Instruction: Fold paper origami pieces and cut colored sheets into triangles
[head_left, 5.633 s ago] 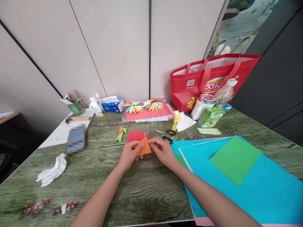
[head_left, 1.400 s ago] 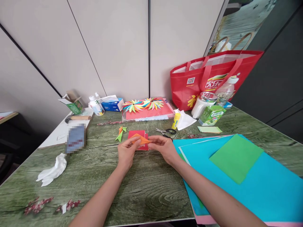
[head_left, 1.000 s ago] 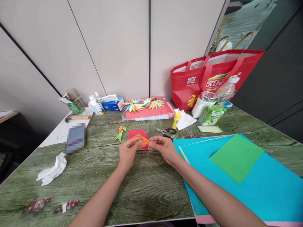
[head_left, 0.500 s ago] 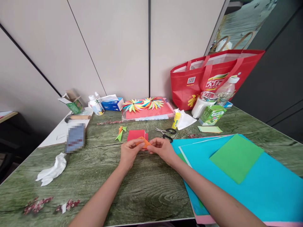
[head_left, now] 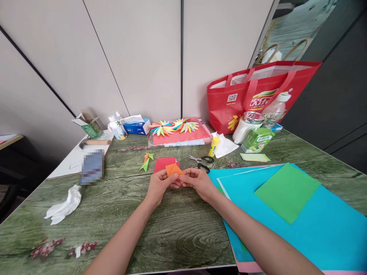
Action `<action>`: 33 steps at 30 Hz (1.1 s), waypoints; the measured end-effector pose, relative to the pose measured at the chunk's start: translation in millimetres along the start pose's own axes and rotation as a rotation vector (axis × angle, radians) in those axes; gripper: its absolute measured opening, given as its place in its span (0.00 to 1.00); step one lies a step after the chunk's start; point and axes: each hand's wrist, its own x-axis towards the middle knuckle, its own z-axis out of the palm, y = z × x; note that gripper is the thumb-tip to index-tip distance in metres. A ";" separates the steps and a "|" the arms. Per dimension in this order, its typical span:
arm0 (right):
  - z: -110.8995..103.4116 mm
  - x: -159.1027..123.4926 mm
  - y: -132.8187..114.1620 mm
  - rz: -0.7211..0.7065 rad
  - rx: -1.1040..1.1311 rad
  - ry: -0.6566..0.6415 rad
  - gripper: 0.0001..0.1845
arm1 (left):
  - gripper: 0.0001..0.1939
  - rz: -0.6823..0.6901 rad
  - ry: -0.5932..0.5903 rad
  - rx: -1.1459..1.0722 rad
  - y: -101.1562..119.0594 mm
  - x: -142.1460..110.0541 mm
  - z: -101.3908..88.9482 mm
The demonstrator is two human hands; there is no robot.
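Note:
A small folded piece of orange paper (head_left: 172, 169) is pinched between both hands above the middle of the table. My left hand (head_left: 159, 186) grips its lower left part, thumb on top. My right hand (head_left: 197, 183) is closed on its right corner. Just behind the orange piece lies a stack of red paper (head_left: 163, 164), partly covered by it. Folded green and orange paper pieces (head_left: 146, 162) rest to the left of the stack. Black-handled scissors (head_left: 200, 160) lie to the right, behind my right hand.
A yellow glue stick (head_left: 213, 146) stands behind the scissors. Large blue sheets (head_left: 304, 240) with a green square (head_left: 287, 193) cover the right side. Two paper pinwheels (head_left: 186, 125) sit on packaged red paper at the back, near a red bag (head_left: 223, 107). Crumpled tissue (head_left: 64, 206) lies left.
The orange paper has turned between my fingers, and more of its flat face shows now. My left fingers have shifted lower beneath it. Objects on the table have stayed in place.

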 end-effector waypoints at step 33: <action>-7.4 2.1 -0.7 -0.007 -0.202 -0.101 0.13 | 0.17 -0.070 0.105 0.025 3.9 -0.3 3.5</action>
